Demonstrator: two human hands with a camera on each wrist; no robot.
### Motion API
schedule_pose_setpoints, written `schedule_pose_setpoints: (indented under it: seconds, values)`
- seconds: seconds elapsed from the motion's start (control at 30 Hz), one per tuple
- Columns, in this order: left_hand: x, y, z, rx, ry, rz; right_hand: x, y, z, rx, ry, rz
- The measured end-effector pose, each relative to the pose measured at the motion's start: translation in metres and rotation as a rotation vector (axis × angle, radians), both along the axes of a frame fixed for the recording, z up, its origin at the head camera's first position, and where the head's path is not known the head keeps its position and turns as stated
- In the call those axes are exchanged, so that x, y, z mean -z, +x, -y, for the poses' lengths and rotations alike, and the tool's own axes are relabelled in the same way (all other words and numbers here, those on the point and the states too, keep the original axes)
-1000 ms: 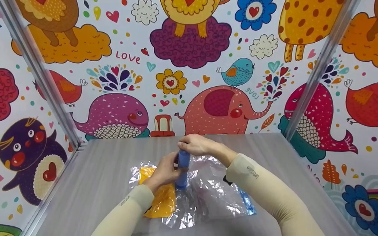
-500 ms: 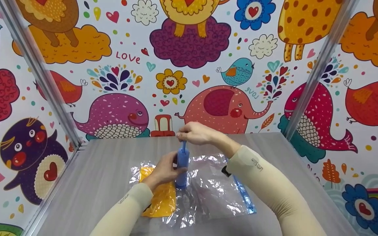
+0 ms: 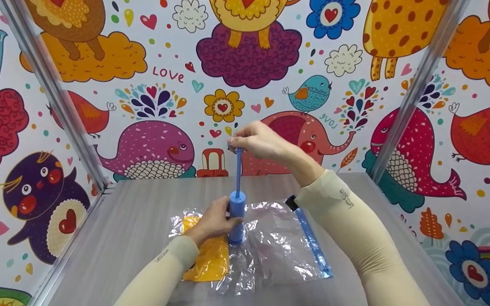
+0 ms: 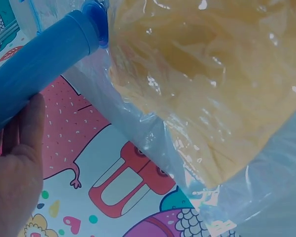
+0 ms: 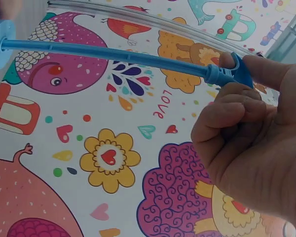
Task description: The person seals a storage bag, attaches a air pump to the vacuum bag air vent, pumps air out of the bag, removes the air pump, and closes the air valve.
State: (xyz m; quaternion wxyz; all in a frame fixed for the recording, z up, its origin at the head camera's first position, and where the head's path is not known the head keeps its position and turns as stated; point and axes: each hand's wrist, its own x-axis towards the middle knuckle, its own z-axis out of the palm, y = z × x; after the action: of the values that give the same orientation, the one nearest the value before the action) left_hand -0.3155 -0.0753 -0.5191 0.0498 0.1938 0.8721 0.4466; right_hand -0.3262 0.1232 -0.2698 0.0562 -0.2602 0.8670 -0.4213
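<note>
A blue hand pump (image 3: 237,205) stands near upright over the table, its lower end at the plastic bags. My left hand (image 3: 214,219) grips its barrel, with the thumb across the near side. Above it, my right hand (image 3: 260,142) holds the small blue handle (image 5: 242,74) at the top of the pump's rod (image 5: 113,52), which is drawn far out of the barrel. In the left wrist view, the pump's flared end (image 4: 94,22) lies against the edge of an orange-yellow packet (image 4: 187,79) in clear plastic, beside my left hand.
To the right of the pump lies a flat clear bag (image 3: 285,250) with a blue edge strip (image 3: 315,250). The grey table (image 3: 138,212) ends at a wall printed with cartoon animals (image 3: 155,148). Metal posts (image 3: 53,97) flank it.
My right hand has risen from the barrel's top, pulling the pump's rod out to a long length. My left hand keeps its grip on the barrel.
</note>
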Motion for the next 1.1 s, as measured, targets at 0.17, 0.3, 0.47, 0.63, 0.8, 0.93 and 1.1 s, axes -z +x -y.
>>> schedule_pose_setpoints:
  seconds: [0.17, 0.3, 0.47, 0.63, 0.8, 0.93, 1.1]
  values:
    - [0.001, -0.002, 0.001, -0.005, 0.000, 0.014, -0.003, 0.001, 0.001, -0.020, 0.025, -0.007]
    - [0.000, -0.003, 0.001, -0.001, 0.007, 0.000, -0.007, 0.001, 0.000, -0.050, 0.037, -0.009]
    - [-0.001, -0.004, 0.001, -0.018, 0.015, 0.009, -0.007, 0.000, -0.002, -0.056, 0.059, -0.016]
    - [0.000, -0.004, -0.001, -0.034, 0.006, 0.028, -0.003, -0.001, -0.003, -0.049, 0.078, -0.034]
    - [0.000, -0.003, -0.002, -0.034, 0.007, 0.021, 0.000, -0.002, -0.004, -0.037, 0.089, -0.054]
    - [0.000, -0.002, -0.002, -0.023, 0.021, 0.024, 0.001, -0.001, -0.005, -0.028, 0.094, -0.056]
    - [0.001, -0.003, -0.001, -0.009, 0.040, 0.038, 0.004, -0.002, -0.005, -0.018, 0.084, -0.057]
